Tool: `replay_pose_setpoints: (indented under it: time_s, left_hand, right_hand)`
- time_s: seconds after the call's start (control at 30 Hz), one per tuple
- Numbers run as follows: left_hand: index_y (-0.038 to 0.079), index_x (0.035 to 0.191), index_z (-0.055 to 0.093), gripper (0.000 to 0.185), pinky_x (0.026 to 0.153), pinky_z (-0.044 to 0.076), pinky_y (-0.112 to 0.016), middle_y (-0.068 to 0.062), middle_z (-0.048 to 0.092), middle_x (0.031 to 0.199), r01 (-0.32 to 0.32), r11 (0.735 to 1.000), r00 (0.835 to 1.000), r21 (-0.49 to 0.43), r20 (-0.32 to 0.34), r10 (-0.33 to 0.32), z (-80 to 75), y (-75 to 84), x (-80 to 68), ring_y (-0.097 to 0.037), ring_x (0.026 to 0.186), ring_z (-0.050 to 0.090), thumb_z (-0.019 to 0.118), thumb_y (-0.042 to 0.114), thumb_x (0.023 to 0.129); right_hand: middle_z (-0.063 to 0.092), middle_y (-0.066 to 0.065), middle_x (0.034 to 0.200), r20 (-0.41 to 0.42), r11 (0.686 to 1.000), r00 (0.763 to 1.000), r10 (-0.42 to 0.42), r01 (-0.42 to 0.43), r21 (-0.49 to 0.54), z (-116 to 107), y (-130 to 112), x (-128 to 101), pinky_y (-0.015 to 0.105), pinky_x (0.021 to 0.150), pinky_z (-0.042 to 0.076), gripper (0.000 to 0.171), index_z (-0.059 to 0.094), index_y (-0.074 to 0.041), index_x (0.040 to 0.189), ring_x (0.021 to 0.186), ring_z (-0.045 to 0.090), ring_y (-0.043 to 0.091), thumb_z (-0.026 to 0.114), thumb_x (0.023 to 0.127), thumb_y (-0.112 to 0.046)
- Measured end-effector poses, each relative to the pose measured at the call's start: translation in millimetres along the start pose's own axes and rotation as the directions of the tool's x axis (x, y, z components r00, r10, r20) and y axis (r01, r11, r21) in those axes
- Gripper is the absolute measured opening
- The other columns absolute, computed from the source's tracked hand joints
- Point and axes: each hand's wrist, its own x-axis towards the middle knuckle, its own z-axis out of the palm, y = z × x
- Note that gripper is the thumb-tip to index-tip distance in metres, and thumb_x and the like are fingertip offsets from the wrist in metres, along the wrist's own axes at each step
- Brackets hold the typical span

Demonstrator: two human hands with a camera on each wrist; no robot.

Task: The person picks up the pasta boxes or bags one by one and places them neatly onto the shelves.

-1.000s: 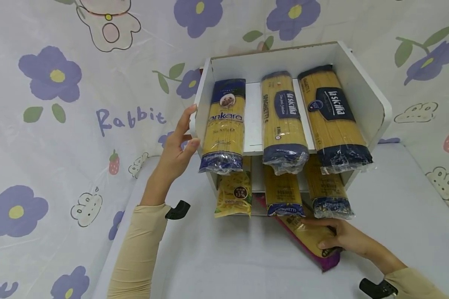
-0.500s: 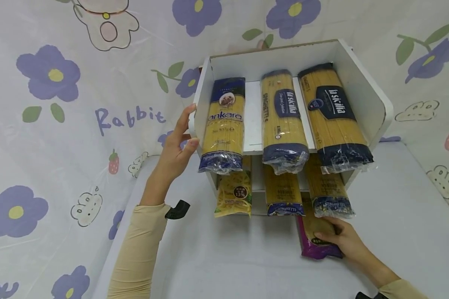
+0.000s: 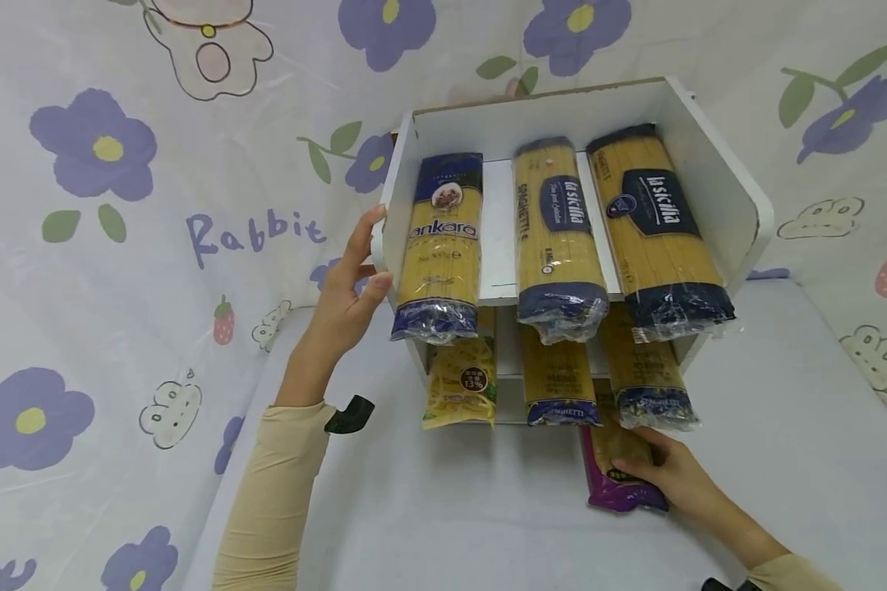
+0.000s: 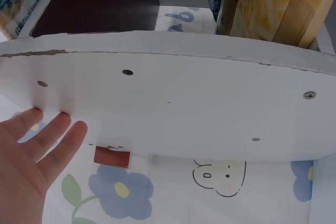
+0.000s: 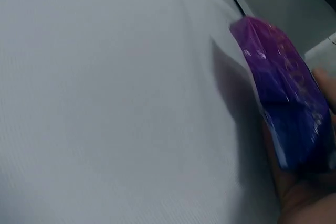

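My right hand [image 3: 682,478] grips the near end of a pasta packet [image 3: 624,494] with a purple edge, below the right side of a white shelf unit [image 3: 498,226]. The packet's far end is hidden under the shelf's lower tier. In the right wrist view the purple end of this packet [image 5: 286,90] stands above the white cloth, fingers wrapped about it. My left hand [image 3: 346,304] rests on the unit's left side panel; the left wrist view has its straight, spread fingers touching the white panel [image 4: 173,103].
On the upper tier lie an Ankara spaghetti packet [image 3: 441,246] and two La Sicilia packets, one in the middle [image 3: 562,222] and one at right [image 3: 661,222]. Below, a yellow pasta bag [image 3: 458,386] and two spaghetti packets [image 3: 559,377] jut forward. White cloth [image 3: 443,509] covers the table.
My right hand has swung the purple-edged packet from a slant to nearly straight, its far end moving right and further under the lower tier. The left hand stays on the panel.
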Motion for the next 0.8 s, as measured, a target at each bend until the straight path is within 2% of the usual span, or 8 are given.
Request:
replay_pose_setpoints:
  time_s: [0.07,0.13,0.23,0.33,0.47,0.5,0.57,0.8]
  left_hand:
    - [0.029,0.156,0.021,0.087,0.092,0.056,-0.053,0.0,0.041,0.157,0.001,1.0,1.0,0.005,0.005,-0.001,0.2,0.2,-0.1,-0.03,0.118,0.061,0.041,0.079,0.088]
    - [0.03,0.156,0.02,0.087,0.093,0.056,-0.052,-0.002,0.042,0.155,0.002,1.0,1.0,0.007,0.011,-0.002,0.8,-0.3,0.2,-0.03,0.118,0.061,0.04,0.079,0.088]
    - [0.03,0.156,0.02,0.086,0.094,0.056,-0.052,-0.003,0.044,0.154,0.001,1.0,1.0,0.004,0.014,-0.001,1.3,-1.1,0.2,-0.03,0.117,0.061,0.04,0.079,0.088]
    - [0.031,0.156,0.02,0.086,0.092,0.057,-0.053,-0.002,0.041,0.157,0.009,1.0,1.0,0.001,0.009,-0.009,0.4,-1.3,-0.3,-0.033,0.117,0.063,0.04,0.079,0.088]
    - [0.032,0.156,0.02,0.086,0.091,0.057,-0.054,0.0,0.039,0.159,0.016,1.0,1.0,0.008,0.003,-0.016,-0.8,-0.4,-0.2,-0.035,0.118,0.063,0.04,0.08,0.087]
    - [0.031,0.156,0.02,0.087,0.093,0.056,-0.054,0.001,0.038,0.159,0.015,1.0,1.0,0.01,0.002,-0.015,-0.8,-0.1,0.1,-0.034,0.12,0.062,0.04,0.079,0.087]
    - [0.031,0.156,0.02,0.086,0.095,0.055,-0.054,0.001,0.038,0.159,0.01,1.0,1.0,0.014,0.003,-0.01,-0.5,0.2,0.2,-0.031,0.124,0.059,0.04,0.079,0.088]
    - [0.03,0.157,0.02,0.087,0.097,0.054,-0.055,0.001,0.039,0.158,-0.002,1.0,1.0,0.018,-0.001,0.002,0.6,-1.4,-0.1,-0.03,0.125,0.058,0.04,0.079,0.088]
  right_hand:
    - [0.042,0.034,0.148,0.03,0.997,0.999,-0.015,0.018,-0.081,-5.4,-1.6,-1.8,0.054,0.106,0.048,0.072,0.041,0.01,0.144,0.135,0.042,0.053,0.068,0.094,-0.033]
    - [0.043,0.036,0.145,0.062,0.985,0.998,-0.019,0.029,-0.17,-11.3,-3.2,-4.5,0.061,0.098,0.049,0.079,0.038,0.01,0.145,0.129,0.048,0.054,0.07,0.091,-0.038]
    - [0.054,0.034,0.135,0.111,0.955,0.994,-0.005,0.037,-0.296,-18.2,-5.0,-9.6,0.045,0.079,0.056,0.091,0.036,0.005,0.149,0.103,0.065,0.036,0.074,0.085,-0.047]
    - [0.057,0.031,0.134,0.124,0.921,0.992,-0.038,0.082,-0.38,-20.1,-2.8,-14.3,0.046,0.079,0.056,0.099,0.036,-0.007,0.152,0.1,0.066,0.032,0.078,0.077,-0.054]
    - [0.068,0.018,0.116,0.089,0.885,0.99,-0.112,0.14,-0.444,-15.7,5.3,-18.7,0.035,0.072,0.053,0.097,0.038,-0.026,0.153,0.088,0.062,0.02,0.08,0.072,-0.058]
    - [0.068,0.011,0.103,0.076,0.881,0.989,-0.129,0.149,-0.45,-14.2,7.3,-19.3,0.028,0.066,0.048,0.095,0.039,-0.029,0.153,0.079,0.056,0.011,0.08,0.072,-0.058]
    - [0.058,-0.002,0.084,0.049,0.873,0.987,-0.155,0.16,-0.461,-11.4,10.6,-20.3,0.021,0.059,0.033,0.091,0.041,-0.033,0.151,0.067,0.041,0.003,0.081,0.072,-0.056]
    - [0.035,-0.013,0.061,-0.012,0.876,0.977,-0.211,0.184,-0.445,-7.3,12.5,-23.1,0.018,0.051,0.031,0.079,0.048,-0.033,0.146,0.056,0.033,-0.003,0.08,0.076,-0.051]
